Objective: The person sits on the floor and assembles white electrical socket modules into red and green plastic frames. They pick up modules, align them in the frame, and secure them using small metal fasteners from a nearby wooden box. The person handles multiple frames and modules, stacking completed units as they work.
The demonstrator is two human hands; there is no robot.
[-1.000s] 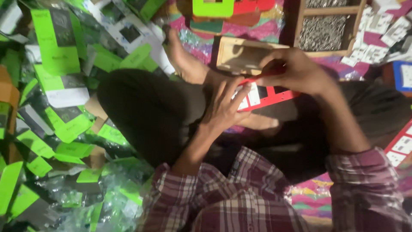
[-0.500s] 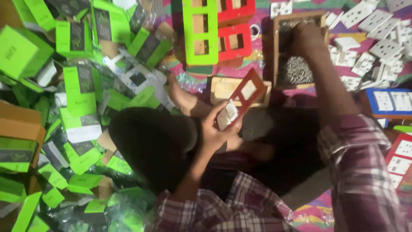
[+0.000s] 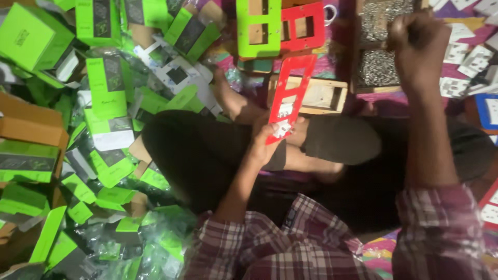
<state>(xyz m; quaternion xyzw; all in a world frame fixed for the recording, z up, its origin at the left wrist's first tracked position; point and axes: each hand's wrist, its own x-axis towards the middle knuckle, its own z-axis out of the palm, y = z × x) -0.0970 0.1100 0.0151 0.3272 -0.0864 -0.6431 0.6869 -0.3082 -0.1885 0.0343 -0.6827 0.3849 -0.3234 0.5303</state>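
Green boxes (image 3: 106, 88): a heap of them on the floor at my far left, well apart from both hands.
Left hand (image 3: 265, 145): my grip is closed on the lower end of the red frame, with a small white part pinched against it by my fingertips.
Red frame (image 3: 288, 96): over my lap, its long axis running up and slightly right, away from me toward the wooden tray (image 3: 316, 96).
Screw tray (image 3: 381, 65): the compartments of small metal pieces lie beyond the frame's top end, to its right.
Right hand (image 3: 415, 44): closed into a fist just beside the screw tray; I cannot tell what it holds. This hand is the nearer one to the screws, and the frame lies down and to its left.
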